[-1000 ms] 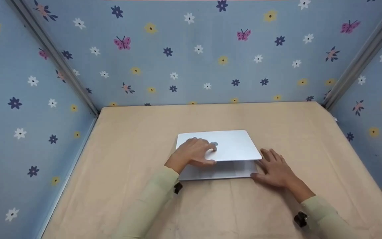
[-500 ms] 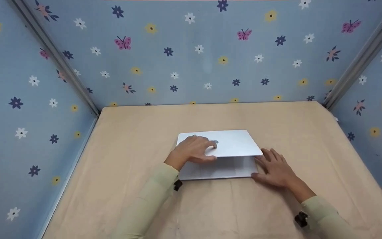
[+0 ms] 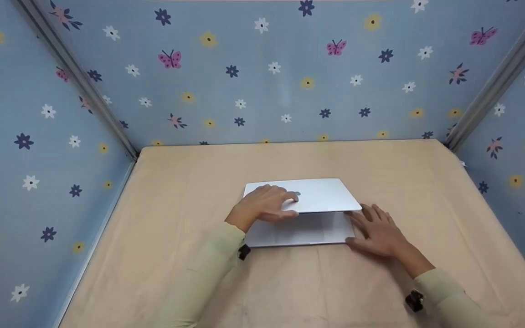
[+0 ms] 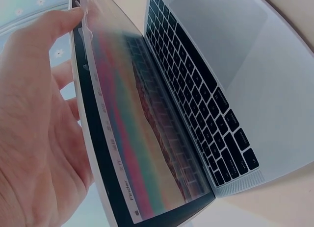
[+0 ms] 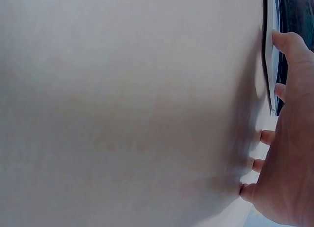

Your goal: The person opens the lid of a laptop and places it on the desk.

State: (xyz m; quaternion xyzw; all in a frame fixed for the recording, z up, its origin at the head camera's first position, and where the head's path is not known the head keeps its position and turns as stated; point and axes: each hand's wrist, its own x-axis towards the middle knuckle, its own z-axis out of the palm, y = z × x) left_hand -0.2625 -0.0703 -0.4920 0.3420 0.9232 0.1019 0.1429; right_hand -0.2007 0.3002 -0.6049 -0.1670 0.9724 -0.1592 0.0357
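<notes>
A silver laptop [image 3: 321,193] lies partly open on the cloth-covered table, its lid tilted over the base [image 3: 335,230]. My left hand [image 3: 265,202] holds the lid's near edge, thumb at the rim and fingers over the outer face by the logo. The left wrist view shows the lit screen [image 4: 122,124] with a colourful desktop, the black keyboard [image 4: 196,99], and my left hand [image 4: 44,119] behind the lid. My right hand [image 3: 378,232] rests with spread fingers at the base's right side. Its thumb [image 5: 289,40] touches the base's edge; other fingertips reach down to the cloth.
A beige cloth [image 3: 189,191] covers the table around the laptop. Blue panels [image 3: 290,68] with printed flowers and butterflies stand at the back and both sides, joined by grey metal posts [image 3: 75,77]. Small black devices [image 3: 414,300] sit at both wrists.
The lid has tilted further up, widening the gap and showing more of the base. My left hand has risen slightly with it, while the right hand stays put.
</notes>
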